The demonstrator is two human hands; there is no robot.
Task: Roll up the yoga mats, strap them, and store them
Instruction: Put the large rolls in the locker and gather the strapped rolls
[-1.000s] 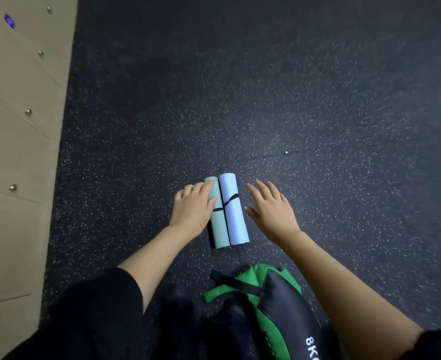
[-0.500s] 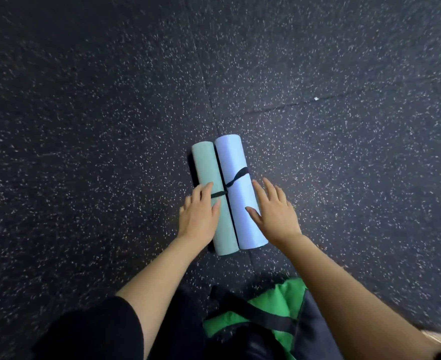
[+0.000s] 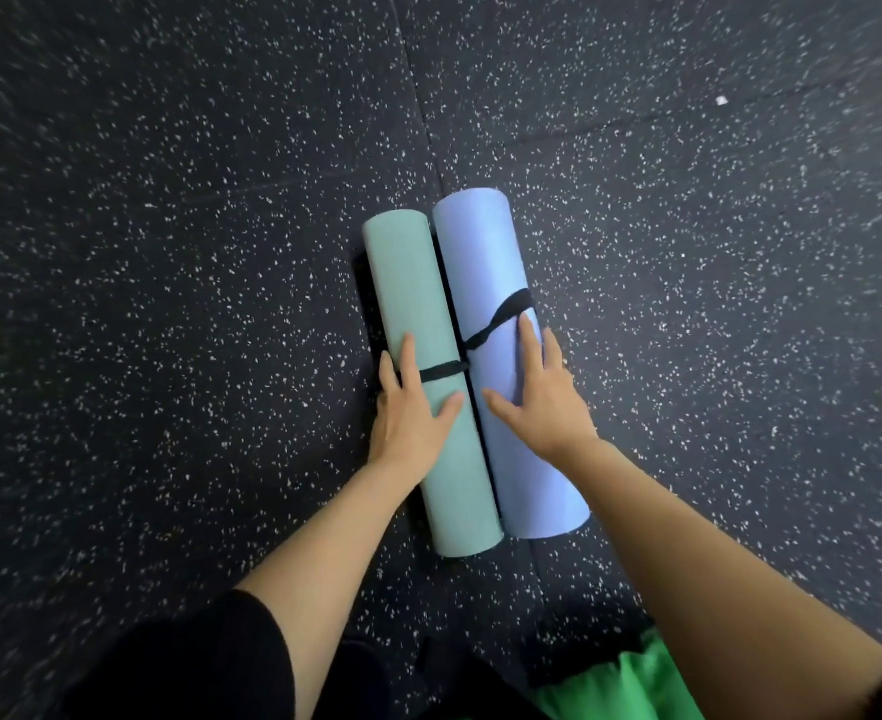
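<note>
Green mat point(image 3: 418, 304): rolled into a tube, lying on the floor, touching the purple mat along its whole length, on that mat's left side.
Purple mat point(image 3: 485, 262): rolled, the thicker of the two tubes; its far end reaches a little farther from the person than the green mat's end.
Strap point(image 3: 501, 317): a black band running across both rolls about midway along them; it crosses the green mat nearly straight, dips into the groove between the rolls, then climbs slantwise over the purple mat.
Left hand point(image 3: 410, 413): spread and laid flat on the green mat's outer left side, nothing clenched; the fingers lie over the strap's left end and the thumb points toward the purple mat.
Right hand point(image 3: 542, 397): spread and laid flat on the purple mat's right half, gripping nothing; the longest fingertip touches the strap, and the thumb points toward the green mat.
Floor point(image 3: 168, 304): dark rubber with pale flecks; a seam between tiles runs away from the far end of the purple mat.
Green bag point(image 3: 631, 683): bright green fabric with black parts, on the near side of the purple mat, by the person's right forearm; only a part shows.
Sleeve point(image 3: 210, 662): black, on the left upper arm, nearer the camera than the green mat.
</note>
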